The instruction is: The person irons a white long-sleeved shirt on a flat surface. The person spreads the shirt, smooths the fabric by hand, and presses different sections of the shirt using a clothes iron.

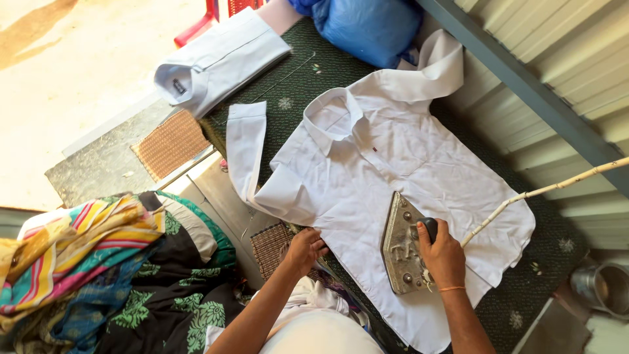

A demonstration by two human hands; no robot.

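While your right hand point(443, 254) grips the iron point(403, 244) on the shirt's near front, the pressing looks partway through.

Your left hand point(304, 249) lies open, fingers pinning the white shirt point(393, 164) at its near-left edge on the table point(308, 82) — wrinkles show at the right hem and the far sleeves look unpressed — while one folded shirt point(216, 59) sits far left, seemingly finished, and coloured cloths point(98, 262) lie heaped near left.

Folded pale shirt point(219, 60) at the counter's point(341, 72) far left corner, blue bag point(370, 26) at its far edge. Two woven brown mats point(171, 144) along the left edge, a heap of bright patterned cloth point(98, 262) beyond it. Metal pot point(603, 288) off the near right corner, red plastic chair point(216, 13) beyond the far edge.
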